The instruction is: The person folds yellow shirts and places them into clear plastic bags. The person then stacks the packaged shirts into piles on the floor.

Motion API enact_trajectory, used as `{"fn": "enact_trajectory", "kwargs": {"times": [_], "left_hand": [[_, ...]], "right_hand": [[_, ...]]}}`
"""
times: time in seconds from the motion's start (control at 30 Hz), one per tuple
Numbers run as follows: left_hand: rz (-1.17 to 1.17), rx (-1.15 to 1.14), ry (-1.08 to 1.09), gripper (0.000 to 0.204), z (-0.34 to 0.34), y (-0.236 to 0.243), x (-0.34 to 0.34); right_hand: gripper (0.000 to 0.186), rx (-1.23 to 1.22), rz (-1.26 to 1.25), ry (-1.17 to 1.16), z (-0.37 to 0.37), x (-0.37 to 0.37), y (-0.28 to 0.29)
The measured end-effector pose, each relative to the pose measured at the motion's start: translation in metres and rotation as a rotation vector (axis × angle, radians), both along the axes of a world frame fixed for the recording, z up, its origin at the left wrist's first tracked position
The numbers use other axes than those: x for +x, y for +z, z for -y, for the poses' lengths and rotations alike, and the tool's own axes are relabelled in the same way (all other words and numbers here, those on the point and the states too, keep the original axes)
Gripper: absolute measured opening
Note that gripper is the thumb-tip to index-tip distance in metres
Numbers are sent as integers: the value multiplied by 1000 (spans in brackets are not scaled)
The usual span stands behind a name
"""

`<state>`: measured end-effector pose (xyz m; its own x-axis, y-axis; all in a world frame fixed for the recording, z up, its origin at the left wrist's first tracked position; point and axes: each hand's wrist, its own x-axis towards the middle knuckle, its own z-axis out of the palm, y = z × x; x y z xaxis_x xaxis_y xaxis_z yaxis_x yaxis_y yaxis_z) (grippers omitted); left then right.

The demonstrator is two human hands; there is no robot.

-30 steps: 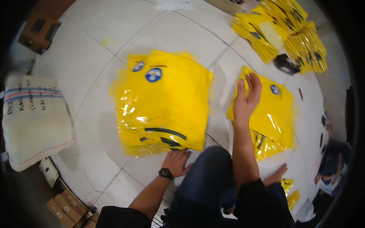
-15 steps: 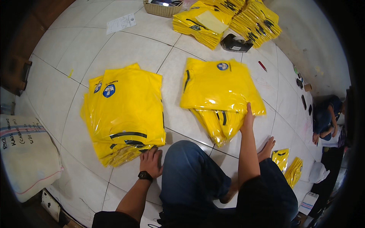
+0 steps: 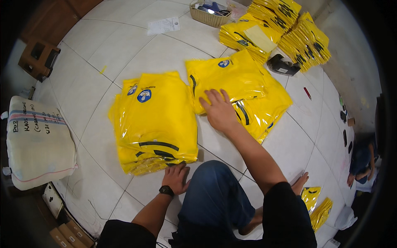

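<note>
On the tiled floor lies a stack of yellow shirts in clear plastic bags [image 3: 165, 111], each with a round blue emblem. My left hand [image 3: 176, 178], wearing a black watch, rests at the stack's near edge with fingers stretched out. To its right is a smaller pile, where one bagged yellow shirt [image 3: 231, 78] lies askew over another bagged shirt [image 3: 275, 97]. My right hand [image 3: 219, 108] lies on the near left part of that upper packet, fingers spread. The left edge of the upper packet touches or nearly touches the big stack.
Further yellow packets [image 3: 306, 45] are stacked at the far right, beside a black tape dispenser [image 3: 283, 66]. A basket [image 3: 211, 15], a paper sheet [image 3: 163, 26] and a red pen [image 3: 307, 93] lie around. At left stand a white sack [image 3: 41, 144] and a brown stool [image 3: 38, 58].
My right hand has gone from the upper packet's right corner to its near left part. That packet has shifted left and away, baring more of the one below. The view has turned slightly.
</note>
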<state>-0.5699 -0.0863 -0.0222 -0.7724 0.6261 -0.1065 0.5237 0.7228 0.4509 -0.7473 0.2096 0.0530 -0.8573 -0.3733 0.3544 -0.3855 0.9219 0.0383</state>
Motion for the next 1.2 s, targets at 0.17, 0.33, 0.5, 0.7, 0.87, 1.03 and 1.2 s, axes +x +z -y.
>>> {"fn": "enact_trajectory", "kwargs": {"times": [0.17, 0.33, 0.5, 0.7, 0.87, 1.03, 1.2], "left_hand": [[13, -16, 10, 56, 2, 0, 1], [21, 9, -7, 56, -3, -4, 1], [-1, 9, 7, 56, -1, -4, 2], [-6, -15, 11, 58, 4, -4, 4], [11, -20, -2, 61, 2, -8, 1], [3, -40, 10, 61, 5, -9, 5], [3, 48, 8, 60, 1, -11, 3]], "right_hand": [[27, -482, 494, -251, -28, -71, 25], [29, -1044, 158, -482, -201, -137, 106], [39, -702, -180, -268, -216, -78, 211], [37, -442, 434, -198, -172, 62, 149], [40, -609, 428, -398, -142, 105, 72], [50, -180, 195, -357, -76, 77, 53], [48, 132, 208, -390, -98, 69, 19]]}}
